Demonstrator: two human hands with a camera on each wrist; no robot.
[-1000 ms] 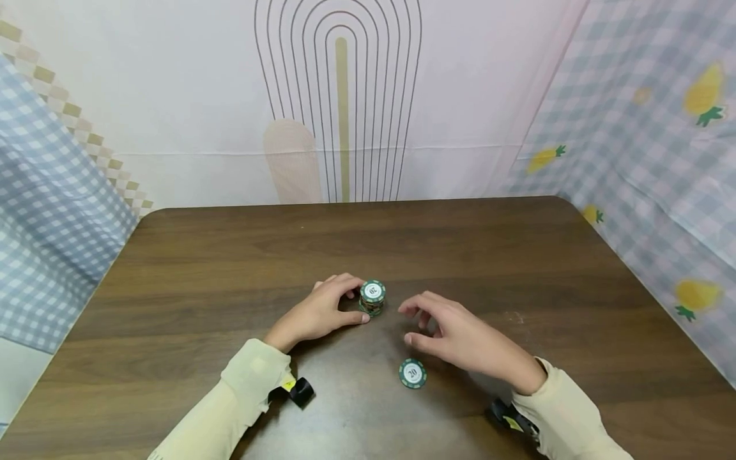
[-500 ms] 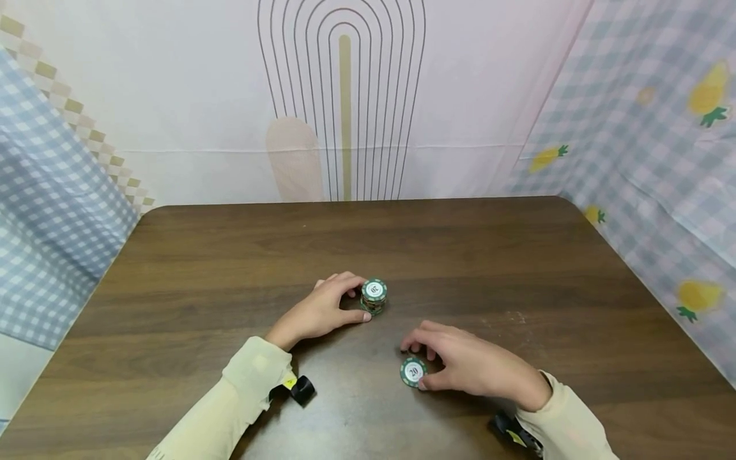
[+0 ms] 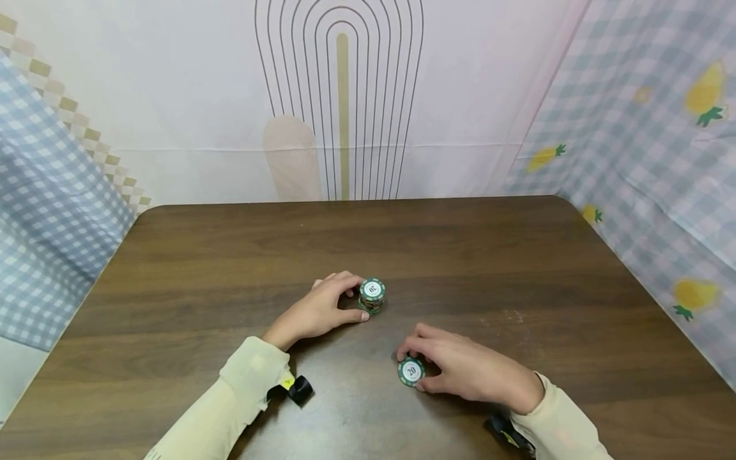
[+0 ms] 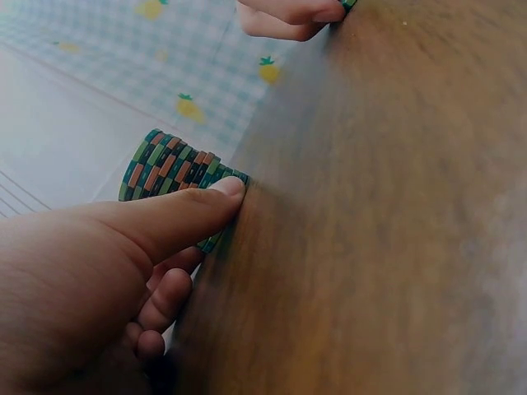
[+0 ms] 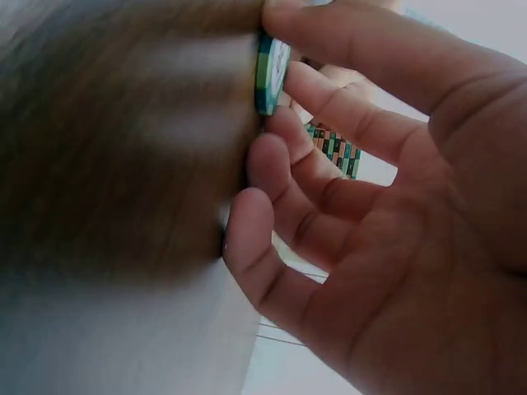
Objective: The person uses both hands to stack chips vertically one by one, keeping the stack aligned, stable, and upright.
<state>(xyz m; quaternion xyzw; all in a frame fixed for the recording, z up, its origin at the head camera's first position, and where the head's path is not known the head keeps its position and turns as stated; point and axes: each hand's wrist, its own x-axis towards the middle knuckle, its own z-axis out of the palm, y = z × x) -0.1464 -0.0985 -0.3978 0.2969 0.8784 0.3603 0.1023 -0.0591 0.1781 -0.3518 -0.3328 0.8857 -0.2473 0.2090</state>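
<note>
A stack of green poker chips (image 3: pixel 372 291) stands on the wooden table, its top chip marked 20. My left hand (image 3: pixel 320 311) holds it from the left side, thumb near the bottom and fingers curled behind. In the left wrist view the thumb presses low on the chip stack (image 4: pixel 169 164), whose edges show green, black and orange. Closer to me, a single green poker chip (image 3: pixel 411 371) marked 20 lies face up on the table. My right hand (image 3: pixel 468 365) pinches this chip at its rim, thumb on the near side and curled fingers on the far side.
The brown table (image 3: pixel 241 243) reaches back to a white cloth (image 3: pixel 190 96) with arch lines. Blue checked cloth (image 3: pixel 52 211) hangs at the left, and checked cloth with pineapples (image 3: pixel 650 185) at the right. Black wrist devices (image 3: pixel 300 390) sit under both cuffs.
My right hand has come down and toward me from beside the stack to the single chip, and its fingers have closed on the rim. The left hand and the stack have stayed put.
</note>
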